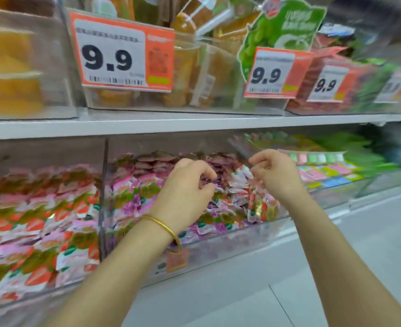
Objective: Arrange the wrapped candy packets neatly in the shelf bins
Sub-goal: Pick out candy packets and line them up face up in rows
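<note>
Several wrapped candy packets (pixel 133 197), pink, purple and white with red, fill the clear middle bin (pixel 218 246) on the lower shelf. My left hand (pixel 185 197), with a gold bangle on the wrist, hovers over the middle of the pile, and its curled fingers and thumb pinch some purple packets (pixel 205 181). My right hand (pixel 275 175) is above the bin's right end, fingers curled on white-and-red packets (pixel 242 177) that hang below it. Motion blur hides the exact grip of both hands.
A second clear bin (pixel 60 286) of strawberry-print packets stands to the left behind a divider. Green and pastel packs (pixel 331 166) lie in the bin to the right. The shelf above holds bins of orange snacks with 9.9 price tags (pixel 121 53). White floor lies below.
</note>
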Available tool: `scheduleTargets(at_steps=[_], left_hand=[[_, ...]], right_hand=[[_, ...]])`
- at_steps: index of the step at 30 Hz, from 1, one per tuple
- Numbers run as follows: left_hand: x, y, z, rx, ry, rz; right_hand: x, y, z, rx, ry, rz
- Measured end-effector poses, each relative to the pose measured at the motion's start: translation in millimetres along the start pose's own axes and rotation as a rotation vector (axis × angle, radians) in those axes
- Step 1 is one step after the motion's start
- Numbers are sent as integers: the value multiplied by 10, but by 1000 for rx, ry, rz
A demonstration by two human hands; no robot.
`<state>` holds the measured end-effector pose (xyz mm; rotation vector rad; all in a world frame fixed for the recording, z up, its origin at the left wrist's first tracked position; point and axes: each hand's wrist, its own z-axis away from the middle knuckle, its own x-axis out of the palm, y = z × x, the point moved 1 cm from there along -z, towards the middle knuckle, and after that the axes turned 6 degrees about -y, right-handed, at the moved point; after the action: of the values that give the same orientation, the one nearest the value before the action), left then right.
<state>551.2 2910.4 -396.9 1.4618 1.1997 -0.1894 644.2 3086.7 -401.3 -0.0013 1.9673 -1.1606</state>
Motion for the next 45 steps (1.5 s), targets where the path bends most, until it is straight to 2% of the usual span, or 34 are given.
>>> scheduleTargets(at_steps=[2,6,13,18,26,28,31,33,35,37,39,40,42,45], left_hand=[[116,-34,-107,-8,2,8],[240,-127,-199,-70,21,109],[299,-95,-243,-114,-9,248],[245,-96,-204,-158,-23,320],[221,-86,-138,-255,-57,433],[235,-91,-145,-322,-76,568],[256,-53,-145,-431,-146,964],[241,-26,-144,-462,-180,1249],[218,-34,-149,-448,-170,1372],[203,-83,-150,-469,-93,1383],[200,-157,-145,-499,-21,1373],[193,-188,-139,-498,-3,1360],[173,-213,-117,-458,-31,1310],[155,-206,-63,-385,-89,1247]], right_hand=[[10,89,-85,-34,14,173],[165,165,-237,-113,-107,460],[416,177,-311,-56,-276,716],[370,147,-295,1,-208,521],[321,146,-228,-28,10,477],[263,112,-185,-63,82,479],[214,-29,-50,-173,162,359],[259,-200,119,-322,92,235],[359,-299,262,-439,-82,199],[443,-310,333,-424,-230,95],[451,-344,351,-327,-320,-218],[451,-361,342,-298,-325,-356],[438,-392,314,-276,-250,-468],[443,-406,256,-222,-120,-390]])
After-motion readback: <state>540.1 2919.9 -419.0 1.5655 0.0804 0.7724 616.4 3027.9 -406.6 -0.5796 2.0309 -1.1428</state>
